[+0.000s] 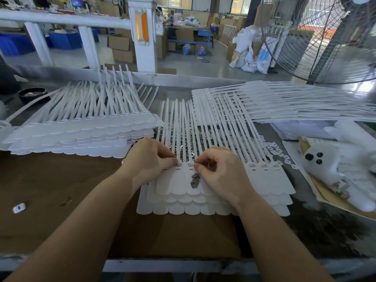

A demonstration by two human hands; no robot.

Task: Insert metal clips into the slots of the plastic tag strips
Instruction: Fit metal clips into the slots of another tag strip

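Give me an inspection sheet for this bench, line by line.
Surface: brown cardboard-covered bench.
Job's things: stacked white plastic tag strips under the hands; two loose grey metal clips on top; more white stacks left and right.
Clutter: black round dish; white bag with black dots.
Grippers: left hand and right hand pinch at the slots.
Cables: nothing seen.
Surroundings: wire-guard fan, cardboard boxes.
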